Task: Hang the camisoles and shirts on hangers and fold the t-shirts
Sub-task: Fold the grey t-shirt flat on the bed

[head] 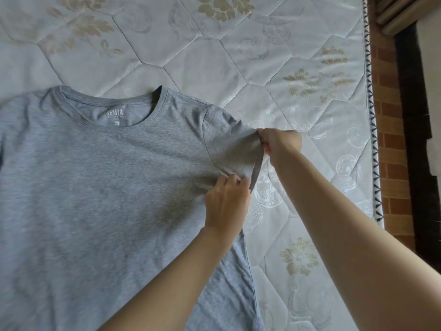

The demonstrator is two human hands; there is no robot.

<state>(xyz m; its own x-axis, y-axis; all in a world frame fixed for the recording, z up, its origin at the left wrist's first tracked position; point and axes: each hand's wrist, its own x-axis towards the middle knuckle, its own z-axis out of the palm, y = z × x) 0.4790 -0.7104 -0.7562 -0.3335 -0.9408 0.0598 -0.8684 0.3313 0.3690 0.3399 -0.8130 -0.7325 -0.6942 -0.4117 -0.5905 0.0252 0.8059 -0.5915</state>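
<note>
Grey t-shirt flat on mattress, left hand and right hand pinching its sleeve

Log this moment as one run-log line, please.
step: straightening sleeve | item: grey t-shirt flat on mattress | left hand: pinches sleeve underarm | right hand: grips sleeve hem | fold: not begun

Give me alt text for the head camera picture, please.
Two bare hands hold the sleeve of a grey t-shirt spread flat on a quilted floral mattress: the right hand pinches the cuff, the left hand pinches the underarm.
</note>
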